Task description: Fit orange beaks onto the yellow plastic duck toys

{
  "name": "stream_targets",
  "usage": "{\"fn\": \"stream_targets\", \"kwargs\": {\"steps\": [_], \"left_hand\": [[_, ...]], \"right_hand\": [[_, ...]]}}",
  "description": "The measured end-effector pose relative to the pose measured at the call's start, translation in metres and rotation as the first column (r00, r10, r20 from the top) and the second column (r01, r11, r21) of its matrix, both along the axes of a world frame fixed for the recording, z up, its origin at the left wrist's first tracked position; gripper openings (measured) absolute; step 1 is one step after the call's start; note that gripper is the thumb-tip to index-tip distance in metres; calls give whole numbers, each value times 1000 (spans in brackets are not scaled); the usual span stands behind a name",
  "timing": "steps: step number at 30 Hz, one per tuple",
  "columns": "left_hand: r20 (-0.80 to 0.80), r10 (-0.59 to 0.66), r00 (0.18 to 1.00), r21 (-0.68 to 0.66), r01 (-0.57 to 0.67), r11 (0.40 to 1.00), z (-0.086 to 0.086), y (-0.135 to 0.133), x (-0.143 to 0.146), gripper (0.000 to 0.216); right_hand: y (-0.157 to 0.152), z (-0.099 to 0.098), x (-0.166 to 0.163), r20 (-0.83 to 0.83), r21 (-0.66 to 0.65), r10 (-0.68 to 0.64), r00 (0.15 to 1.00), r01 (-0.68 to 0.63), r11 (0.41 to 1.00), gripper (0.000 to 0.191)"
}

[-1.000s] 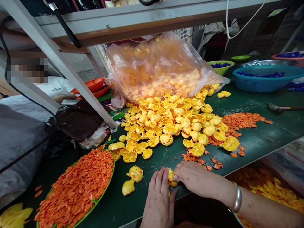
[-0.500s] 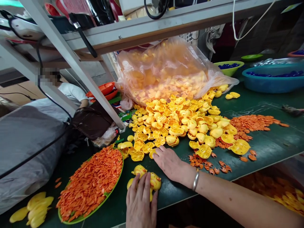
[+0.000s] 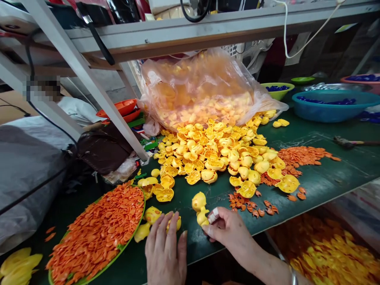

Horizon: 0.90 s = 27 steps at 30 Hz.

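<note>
Between the thumb and fingers of my right hand (image 3: 231,231) is a yellow plastic toy-duck shell (image 3: 199,202), its round head end up, just above the table front. White tape wraps one finger of that hand. My left hand (image 3: 164,247) lies with fingers stretched over several yellow duck pieces (image 3: 152,215), partly covering them; whether it presses on them I cannot tell. Beyond both hands spreads a large heap of yellow duck shell halves (image 3: 219,148), many with their hollow side up. Left of my left hand, a green-rimmed tray (image 3: 130,233) carries a mass of small orange parts (image 3: 101,231).
A clear plastic bag (image 3: 202,87) of yellow shells lies behind the heap. Orange parts (image 3: 305,154) are piled on the green table (image 3: 323,186) at right. A blue basin (image 3: 326,111) stands farther back. A shelf post (image 3: 89,79) rises at left, where another person sits.
My right hand has drawn back from the heap's edge and now holds a duck shell. My left hand remains over the duck pieces, which show slightly more to the left. The view has shifted right.
</note>
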<state>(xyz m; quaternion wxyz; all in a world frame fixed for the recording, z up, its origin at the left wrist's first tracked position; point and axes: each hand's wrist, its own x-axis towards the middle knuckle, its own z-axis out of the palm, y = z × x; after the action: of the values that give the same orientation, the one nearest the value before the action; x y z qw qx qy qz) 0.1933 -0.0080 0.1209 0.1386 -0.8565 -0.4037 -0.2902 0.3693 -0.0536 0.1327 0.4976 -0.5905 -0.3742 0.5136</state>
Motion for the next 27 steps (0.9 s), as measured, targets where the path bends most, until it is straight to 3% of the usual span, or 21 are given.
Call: {"fn": "stream_targets", "kwargs": {"steps": [1,3,6,8,10,13,15,19,24,27], "left_hand": [[25,-48,999,-20,49,999,1,-3,10,42],[46,-110,993,-103,114,988,0,-9,30,42],[38,-191,981,-204,194,959,-6,-10,47,36],[44,-262,964,-230,265,936,-9,-9,47,30],[62,-300,952,-243,306,920,-12,-8,42,29],[67,-303,951,-262,310,914,-13,-10,33,31],[58,-293,954,-278,298,913,-13,-12,30,31],[53,-282,958,-281,285,916,-13,-14,28,32],[52,-283,958,-250,287,925,-15,-14,27,34],[65,-290,955,-218,297,930,-16,-14,27,38]], "right_hand": [[-4,-4,-2,-95,-24,-6,995,4,1000,19],[-10,-10,-3,-131,-63,31,991,-40,997,18],[-24,-13,4,174,-97,153,973,-138,986,16],[-34,-13,17,498,-14,100,861,-108,994,14],[-41,-14,34,726,141,-75,684,-42,989,18],[-42,-18,57,855,237,-200,478,-18,971,23],[-38,-21,67,891,224,-183,416,-51,973,22],[-28,-23,73,909,204,-141,393,-122,971,18],[-32,-27,66,914,277,-185,362,-224,934,19],[-40,-31,61,903,296,-178,390,-269,917,14]]}}
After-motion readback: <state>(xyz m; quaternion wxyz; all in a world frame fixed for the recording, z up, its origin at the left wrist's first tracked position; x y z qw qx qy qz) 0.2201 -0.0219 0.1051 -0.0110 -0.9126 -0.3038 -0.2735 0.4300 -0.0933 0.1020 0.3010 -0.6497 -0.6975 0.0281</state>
